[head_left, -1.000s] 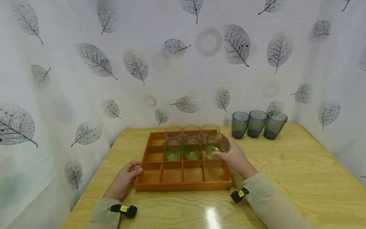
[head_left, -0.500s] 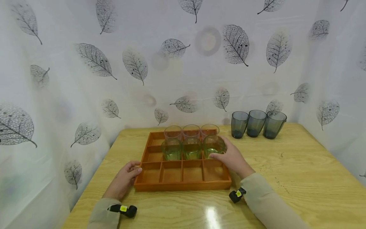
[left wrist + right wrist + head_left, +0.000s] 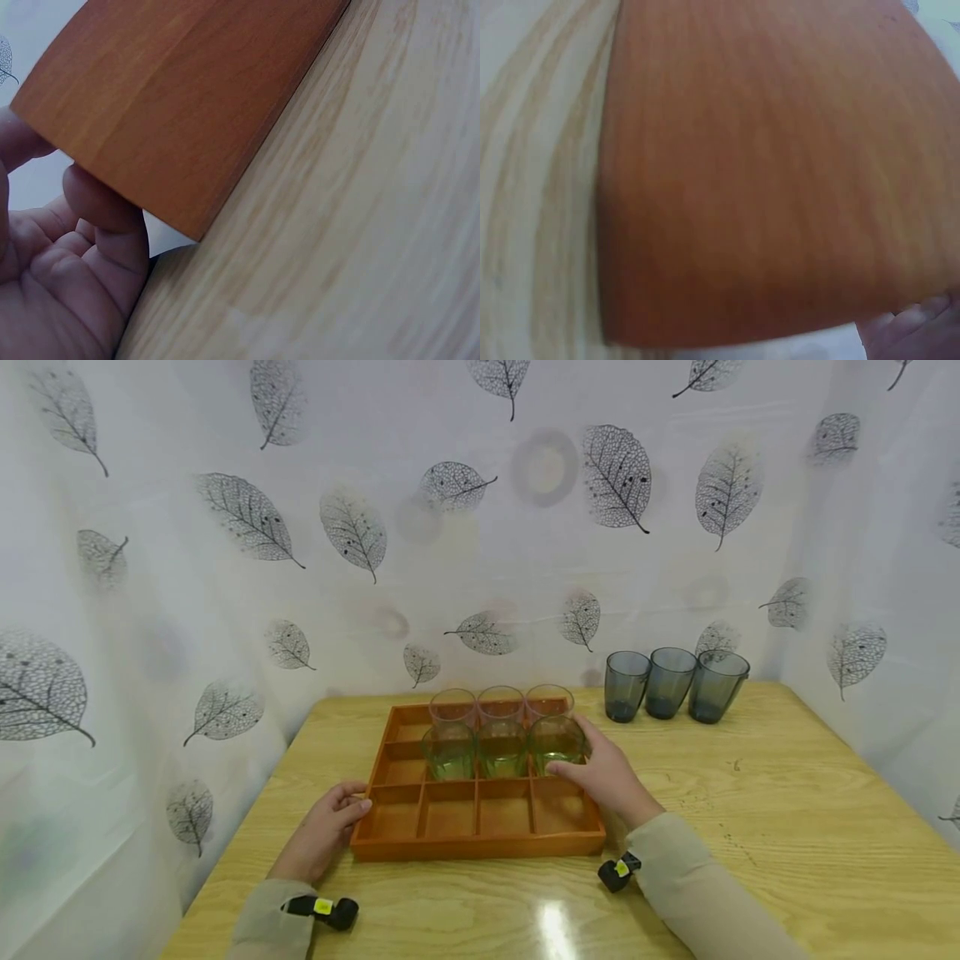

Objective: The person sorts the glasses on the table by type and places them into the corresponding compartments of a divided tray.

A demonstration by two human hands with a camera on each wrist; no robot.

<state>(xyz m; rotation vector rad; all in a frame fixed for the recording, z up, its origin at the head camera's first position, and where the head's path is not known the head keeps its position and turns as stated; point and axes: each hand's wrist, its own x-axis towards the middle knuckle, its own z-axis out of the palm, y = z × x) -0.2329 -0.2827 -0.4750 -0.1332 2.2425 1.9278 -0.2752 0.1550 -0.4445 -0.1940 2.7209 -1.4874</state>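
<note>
A wooden tray (image 3: pixel 480 849) with a grid of compartments stands on the table. My left hand (image 3: pixel 322 827) rests against its left side, fingers loosely bent; the left wrist view shows thumb and fingers (image 3: pixel 105 202) right at the tray's corner. My right hand (image 3: pixel 611 777) grips a green glass (image 3: pixel 557 745) in the rightmost compartment of the middle row, thumb in front, the other fingers mostly hidden behind it. Two more green glasses, a middle one (image 3: pixel 502 752) and a left one (image 3: pixel 452 753), stand in that row. Three clear pinkish glasses (image 3: pixel 501 700) fill places behind them.
Three grey-blue glasses (image 3: pixel 671 685) stand together at the back right of the table (image 3: pixel 787 827). A white leaf-patterned curtain (image 3: pixel 480 552) hangs behind and along the sides. The tray's front row and left column hold no glasses.
My right hand has lowered the tilted green glass leftward into the compartment, where it now stands upright beside the other green ones. The left hand has stayed at the tray.
</note>
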